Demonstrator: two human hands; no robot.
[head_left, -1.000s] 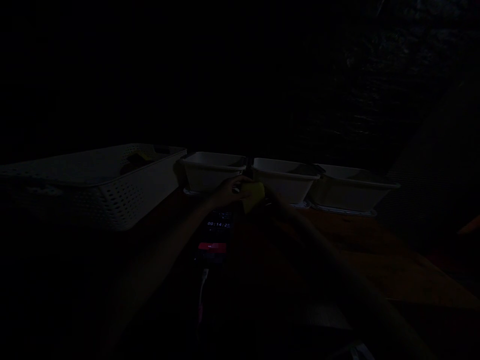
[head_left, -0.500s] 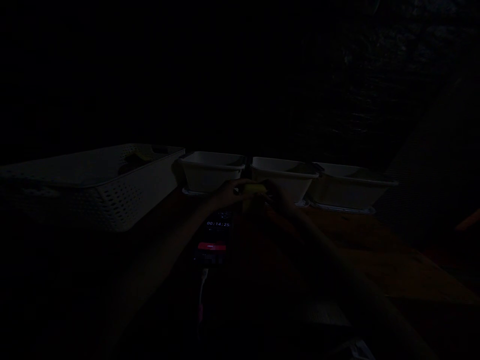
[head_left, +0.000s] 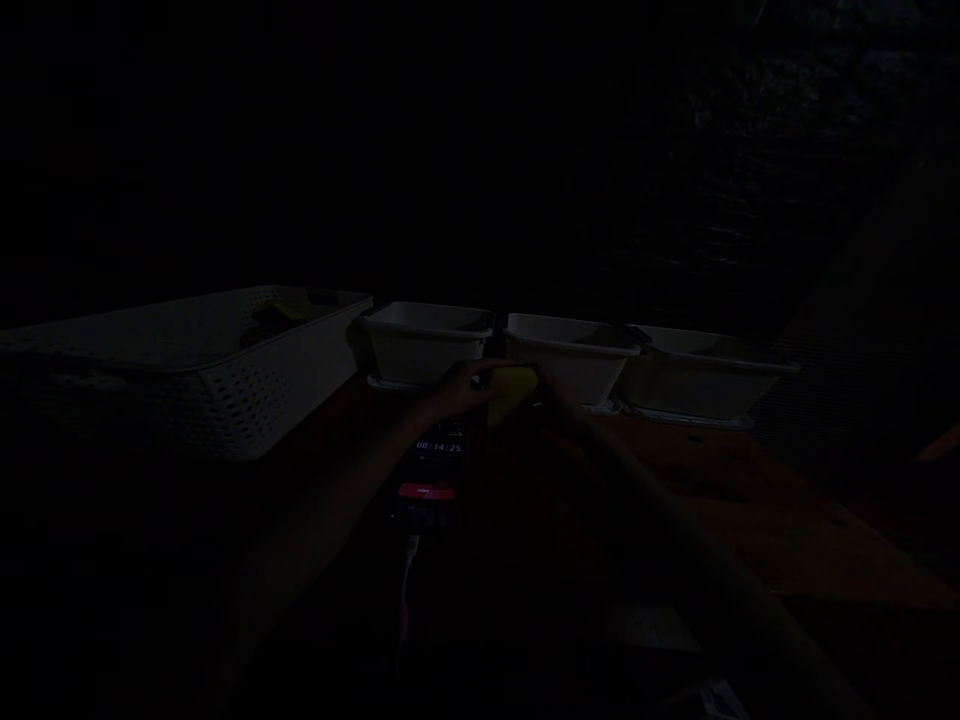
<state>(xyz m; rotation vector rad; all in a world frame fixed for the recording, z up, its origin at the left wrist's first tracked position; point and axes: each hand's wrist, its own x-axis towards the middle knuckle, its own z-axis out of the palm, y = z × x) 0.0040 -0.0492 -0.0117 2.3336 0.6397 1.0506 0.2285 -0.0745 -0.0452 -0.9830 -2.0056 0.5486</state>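
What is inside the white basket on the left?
Inside the basket, a dark and yellowish item shows near the far end. The near wall covers part of the bottom; darkness hides details.

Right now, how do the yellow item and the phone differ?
Pose: the yellow item is held between left hand and right hand; the phone lies on the table.
Light: the phone shows lit timer digits and a red bar; the yellow item is unlit.
Cable: a pale cable meets the phone's near end; none shows on the yellow item.
Shared: both are between the forearms.
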